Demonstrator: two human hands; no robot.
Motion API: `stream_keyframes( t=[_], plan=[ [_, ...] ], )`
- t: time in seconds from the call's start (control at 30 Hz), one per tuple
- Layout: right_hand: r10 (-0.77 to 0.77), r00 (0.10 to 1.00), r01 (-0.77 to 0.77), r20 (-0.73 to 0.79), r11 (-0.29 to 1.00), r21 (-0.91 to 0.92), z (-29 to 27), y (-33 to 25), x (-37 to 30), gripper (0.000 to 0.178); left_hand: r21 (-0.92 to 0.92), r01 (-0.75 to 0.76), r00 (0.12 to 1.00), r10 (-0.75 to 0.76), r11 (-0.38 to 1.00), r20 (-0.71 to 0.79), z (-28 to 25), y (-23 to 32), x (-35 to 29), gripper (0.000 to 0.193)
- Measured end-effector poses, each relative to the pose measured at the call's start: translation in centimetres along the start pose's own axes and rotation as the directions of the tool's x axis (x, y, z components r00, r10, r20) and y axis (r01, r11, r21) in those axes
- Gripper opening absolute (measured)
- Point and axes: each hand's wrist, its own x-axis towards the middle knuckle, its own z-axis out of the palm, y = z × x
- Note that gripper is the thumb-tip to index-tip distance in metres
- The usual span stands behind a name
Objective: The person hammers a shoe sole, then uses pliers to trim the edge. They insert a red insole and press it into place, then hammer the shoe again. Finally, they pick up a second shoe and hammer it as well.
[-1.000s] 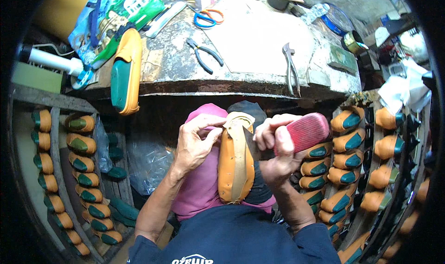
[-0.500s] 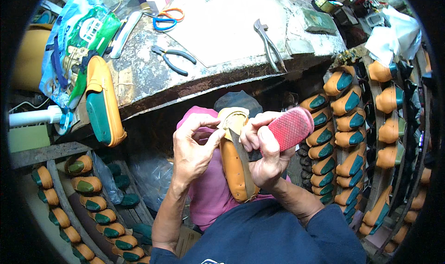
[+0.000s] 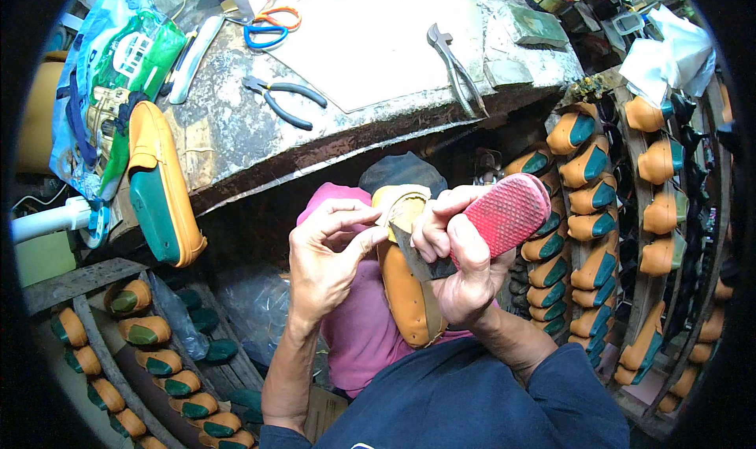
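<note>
Tan leather shoe (image 3: 403,287), its underside turned up and dotted with small marks, is gripped between a seated person's knees, just below the near edge of a worn, paint-spotted surface (image 3: 228,146). Its far end has a pale cream rim (image 3: 390,193) around a shallow hollow. The left hand (image 3: 321,268) is at the left side of this rim, thumb and forefinger brought close together, the other fingers loosely curled; whether they pinch the edge or only touch it, I cannot tell. The right hand (image 3: 472,283) is closed around a rounded red pad with a textured face (image 3: 508,213), thumb pressed along it. From beneath those fingers a flat, dark grey blade-like piece (image 3: 415,254) slants across the shoe, its point beside the rim; the fingers hide whether pad and blade are joined. The step in hand appears to be close work on the rim with that blade. The next move seems to call for a steady shoe, controlled pressure from the right hand, and left fingertips clear of the point. On the surface, black-handled pliers (image 3: 283,98) and metal pincers (image 3: 455,71) lie toward the near edge, blue-and-orange scissors (image 3: 272,30) farther back. Another tan-and-green shoe (image 3: 161,197) leans over the near left corner. Racks of similar shoes (image 3: 587,203) stand on both sides.
</note>
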Motion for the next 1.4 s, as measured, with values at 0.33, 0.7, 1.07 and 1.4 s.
stream_keyframes(
  t=[0.33,0.7,1.07,1.4],
  plan=[
    [0.016,0.999,-0.014,0.030,0.999,-0.036,0.1,-0.4,0.6,0.024,-0.031,-0.029,1.000,0.030,0.999,0.004,0.1,-0.1,0.0,0.028],
    [0.236,0.928,-0.071,0.288,0.871,-0.485,-0.3,-1.4,3.4,0.036,-0.091,-0.032,0.999,0.031,0.995,-0.020,0.1,-0.8,-0.3,0.027],
    [0.102,0.905,0.236,0.412,0.686,-0.688,-3.9,-5.7,4.1,0.033,0.260,-0.108,0.988,0.133,0.959,-0.080,0.7,1.8,-1.5,0.030],
    [0.009,0.938,0.328,0.347,0.302,-0.895,-7.2,-6.1,9.0,0.038,0.921,-0.047,0.965,0.258,0.387,-0.058,2.2,2.1,-2.3,0.019]
  ],
)
